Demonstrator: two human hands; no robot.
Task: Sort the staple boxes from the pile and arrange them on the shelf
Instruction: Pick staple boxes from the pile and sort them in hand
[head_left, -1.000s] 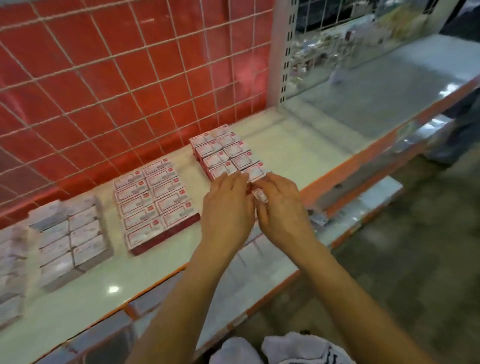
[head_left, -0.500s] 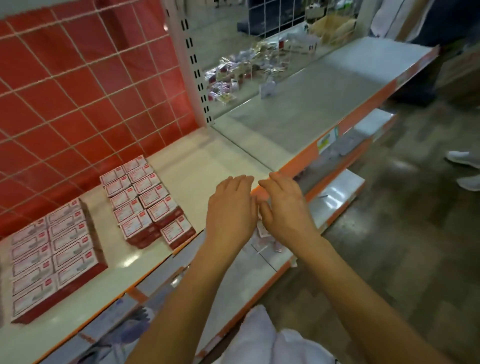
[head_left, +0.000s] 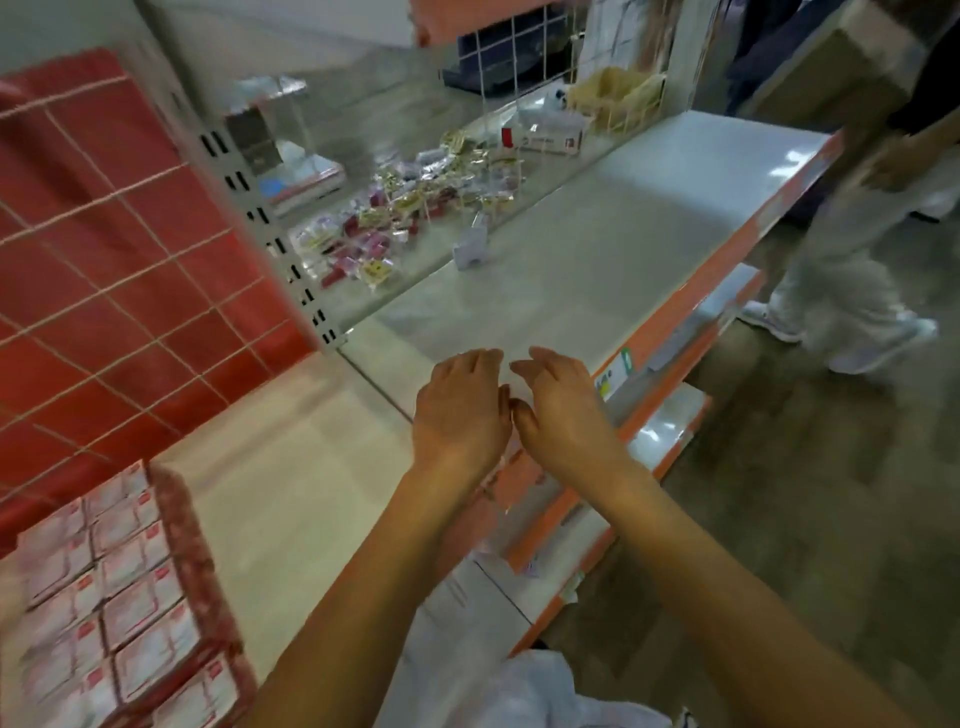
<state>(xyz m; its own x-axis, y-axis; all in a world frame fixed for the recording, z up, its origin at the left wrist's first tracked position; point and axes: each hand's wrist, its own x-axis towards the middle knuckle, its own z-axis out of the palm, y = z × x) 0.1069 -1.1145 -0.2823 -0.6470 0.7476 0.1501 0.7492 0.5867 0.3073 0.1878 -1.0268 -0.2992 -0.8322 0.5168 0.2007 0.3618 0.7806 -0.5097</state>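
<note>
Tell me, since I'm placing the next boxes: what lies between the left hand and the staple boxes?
Only bare shelf surface lies between the left hand and the staple boxes, as the head view shows.

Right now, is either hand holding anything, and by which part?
Nothing visible: the left hand and right hand hover over the shelf, fingers loosely curled, empty.

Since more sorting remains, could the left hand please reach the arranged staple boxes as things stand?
Probably yes: only bare shelf lies between the left hand and the staple boxes, with nothing blocking.
</note>
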